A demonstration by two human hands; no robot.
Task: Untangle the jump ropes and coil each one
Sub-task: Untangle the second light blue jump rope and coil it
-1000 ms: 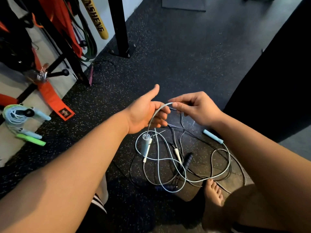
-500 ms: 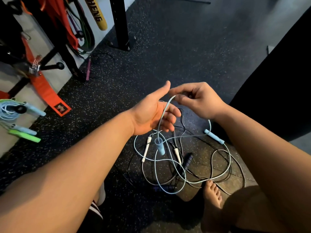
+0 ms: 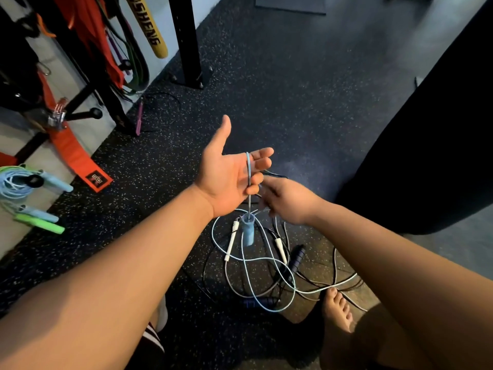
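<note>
At the far left, on a pale strip of floor, a coiled jump rope (image 3: pixel 12 182) of light-blue cord lies in a loose round bundle. It has smooth blue grips, and a bright green handle (image 3: pixel 40 223) lies beside it. Just right of that, an orange webbing strap (image 3: pixel 77 153) lies flat. Farther back, a square black post (image 3: pixel 186 41) stands on a bolted base plate on the speckled rubber floor (image 3: pixel 293 89).

In the middle you hold your left hand (image 3: pixel 226 173) palm up, with the fingers nearly straight and the thumb pointing away. It grips nothing, but the light-blue rope (image 3: pixel 248 169) hangs over the index finger and runs down across the other fingers. A translucent blue handle (image 3: pixel 247 232), a short cylinder, dangles upright from that cord just below the hand. Your right hand (image 3: pixel 289 200) sits just right of the left and a little nearer, close against the cord (motion blur smears the fingers, so you cannot tell whether they pinch it).

Below both hands the tangle (image 3: pixel 262 259) spreads over the floor in thin glossy loops of pale blue, grey-white and black cord that cross one another. Two slim white handles (image 3: pixel 230 244) and a ribbed navy handle (image 3: pixel 296 259) lie among the loops. Your bare foot (image 3: pixel 336 308) rests at the tangle's near right edge, toes right at a pale cord. A large black bag (image 3: pixel 426 156) fills the right side.
</note>
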